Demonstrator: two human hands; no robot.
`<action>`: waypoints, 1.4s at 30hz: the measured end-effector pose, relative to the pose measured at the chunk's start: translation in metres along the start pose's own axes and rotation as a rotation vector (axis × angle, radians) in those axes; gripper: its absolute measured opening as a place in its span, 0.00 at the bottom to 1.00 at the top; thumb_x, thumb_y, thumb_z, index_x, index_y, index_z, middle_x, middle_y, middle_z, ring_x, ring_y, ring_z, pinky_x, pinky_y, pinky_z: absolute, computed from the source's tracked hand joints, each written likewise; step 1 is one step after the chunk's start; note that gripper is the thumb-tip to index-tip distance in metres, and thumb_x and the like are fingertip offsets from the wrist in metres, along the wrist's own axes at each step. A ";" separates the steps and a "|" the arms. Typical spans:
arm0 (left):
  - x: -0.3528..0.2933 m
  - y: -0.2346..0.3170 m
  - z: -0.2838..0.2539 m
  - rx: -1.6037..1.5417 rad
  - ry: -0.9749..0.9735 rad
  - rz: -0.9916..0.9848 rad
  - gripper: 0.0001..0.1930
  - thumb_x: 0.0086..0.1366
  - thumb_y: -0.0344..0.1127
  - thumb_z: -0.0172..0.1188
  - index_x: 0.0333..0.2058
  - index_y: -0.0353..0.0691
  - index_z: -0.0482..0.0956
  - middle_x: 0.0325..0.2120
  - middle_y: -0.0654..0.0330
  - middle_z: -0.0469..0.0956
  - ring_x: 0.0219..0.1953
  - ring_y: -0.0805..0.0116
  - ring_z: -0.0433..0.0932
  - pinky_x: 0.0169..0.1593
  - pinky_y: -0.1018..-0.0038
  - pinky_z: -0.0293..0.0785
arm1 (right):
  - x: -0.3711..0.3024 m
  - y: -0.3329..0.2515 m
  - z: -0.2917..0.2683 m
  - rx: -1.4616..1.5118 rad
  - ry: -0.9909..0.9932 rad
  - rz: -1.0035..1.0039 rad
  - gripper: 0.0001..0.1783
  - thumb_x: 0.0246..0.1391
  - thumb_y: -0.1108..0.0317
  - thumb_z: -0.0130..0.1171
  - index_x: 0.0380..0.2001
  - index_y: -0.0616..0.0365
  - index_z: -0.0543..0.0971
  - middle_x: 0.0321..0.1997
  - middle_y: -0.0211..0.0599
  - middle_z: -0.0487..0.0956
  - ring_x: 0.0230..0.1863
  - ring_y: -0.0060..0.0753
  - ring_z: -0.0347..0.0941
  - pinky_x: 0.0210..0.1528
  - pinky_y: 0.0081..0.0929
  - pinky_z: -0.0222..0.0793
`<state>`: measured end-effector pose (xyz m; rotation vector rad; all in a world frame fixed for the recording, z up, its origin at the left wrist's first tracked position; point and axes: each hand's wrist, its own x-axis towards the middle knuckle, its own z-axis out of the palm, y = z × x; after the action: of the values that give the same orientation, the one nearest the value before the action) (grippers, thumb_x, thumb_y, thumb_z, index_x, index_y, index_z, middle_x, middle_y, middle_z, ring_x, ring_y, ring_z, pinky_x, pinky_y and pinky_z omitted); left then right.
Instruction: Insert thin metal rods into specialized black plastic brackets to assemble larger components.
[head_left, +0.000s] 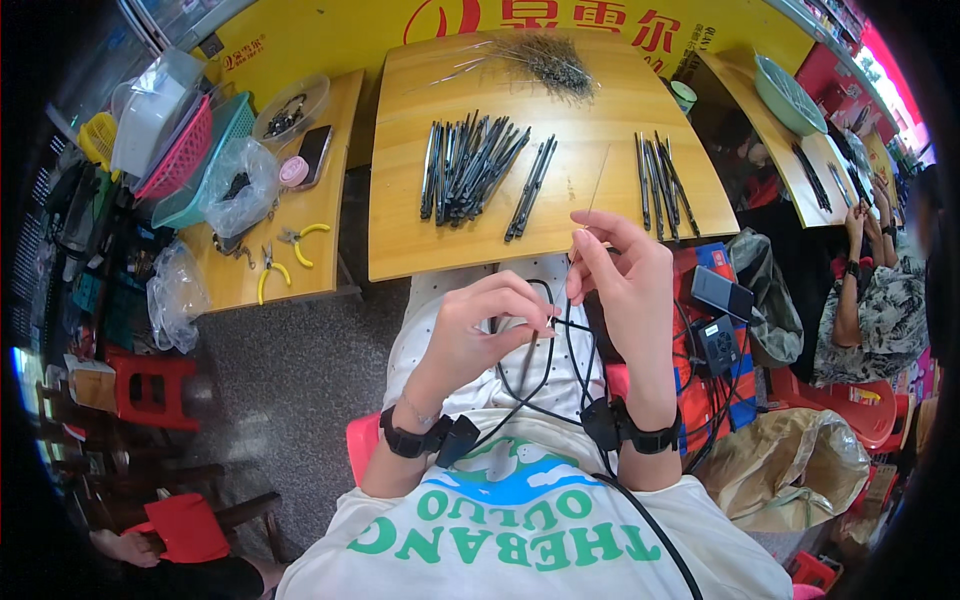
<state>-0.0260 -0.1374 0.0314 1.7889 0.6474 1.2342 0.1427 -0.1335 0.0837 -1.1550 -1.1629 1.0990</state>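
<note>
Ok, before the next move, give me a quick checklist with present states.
1. Thin wire held in the right hand: ok, it rises from the fingers.
2. Something held in the left hand: cannot tell, too small at the fingertips.
3. Black cables clear of the working area: not ok, they loop over the lap close to both hands.
4. Black sticks on the table: ok, in separate groups.
5. Pliers set down: ok, on the left side table.
</note>
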 end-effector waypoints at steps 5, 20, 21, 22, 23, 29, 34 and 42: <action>0.000 0.000 0.001 -0.071 0.071 -0.003 0.07 0.48 0.17 0.64 0.24 0.36 0.77 0.30 0.60 0.77 0.37 0.66 0.81 0.38 0.76 0.77 | -0.009 -0.009 0.008 0.029 0.040 -0.148 0.08 0.56 0.77 0.53 0.38 0.71 0.74 0.27 0.35 0.76 0.21 0.19 0.74 0.21 0.16 0.68; 0.003 -0.002 0.003 -0.207 0.650 -0.288 0.11 0.57 0.20 0.59 0.39 0.33 0.69 0.34 0.59 0.73 0.37 0.67 0.79 0.39 0.75 0.80 | -0.009 -0.001 0.010 -0.051 0.094 -0.127 0.06 0.52 0.74 0.60 0.31 0.68 0.76 0.30 0.32 0.76 0.24 0.15 0.68 0.26 0.14 0.66; 0.003 -0.002 0.003 -0.190 0.685 -0.268 0.12 0.58 0.20 0.59 0.40 0.33 0.69 0.35 0.59 0.73 0.37 0.67 0.79 0.38 0.75 0.80 | -0.009 -0.001 0.010 -0.032 0.083 -0.087 0.07 0.52 0.73 0.60 0.31 0.67 0.77 0.32 0.33 0.75 0.26 0.15 0.69 0.28 0.14 0.67; 0.003 -0.001 0.003 -0.173 0.719 -0.248 0.12 0.58 0.21 0.59 0.40 0.34 0.68 0.35 0.59 0.73 0.38 0.67 0.79 0.38 0.75 0.80 | -0.006 0.003 0.011 -0.030 0.083 -0.090 0.07 0.52 0.73 0.60 0.31 0.67 0.77 0.32 0.33 0.75 0.26 0.15 0.69 0.28 0.14 0.67; 0.003 0.000 0.003 -0.172 0.718 -0.245 0.12 0.58 0.21 0.59 0.40 0.34 0.68 0.35 0.59 0.73 0.38 0.67 0.79 0.38 0.75 0.80 | -0.002 0.008 0.014 -0.054 0.135 -0.242 0.07 0.52 0.73 0.60 0.32 0.68 0.77 0.35 0.35 0.74 0.29 0.16 0.69 0.29 0.14 0.68; 0.004 0.003 0.010 -0.277 0.720 -0.236 0.12 0.58 0.20 0.60 0.39 0.31 0.68 0.32 0.56 0.75 0.37 0.67 0.79 0.40 0.75 0.80 | 0.003 0.012 0.013 0.153 0.191 -0.238 0.07 0.54 0.75 0.57 0.33 0.70 0.76 0.41 0.37 0.71 0.39 0.23 0.72 0.37 0.19 0.75; 0.001 0.000 0.006 -0.233 0.508 -0.314 0.14 0.55 0.20 0.62 0.41 0.32 0.74 0.35 0.58 0.77 0.36 0.70 0.79 0.38 0.76 0.80 | 0.003 0.003 0.005 0.241 0.140 -0.191 0.07 0.56 0.76 0.54 0.35 0.70 0.74 0.40 0.38 0.72 0.42 0.28 0.75 0.41 0.26 0.79; 0.002 0.007 0.009 -0.075 0.216 -0.400 0.15 0.50 0.22 0.67 0.39 0.33 0.79 0.33 0.60 0.80 0.33 0.77 0.78 0.35 0.83 0.75 | 0.005 -0.001 -0.002 0.202 0.134 -0.137 0.08 0.55 0.76 0.55 0.38 0.68 0.75 0.36 0.37 0.77 0.39 0.27 0.77 0.36 0.21 0.77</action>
<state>-0.0178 -0.1424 0.0366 1.3881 1.0129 1.1620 0.1454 -0.1286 0.0853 -0.9629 -0.9879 0.9936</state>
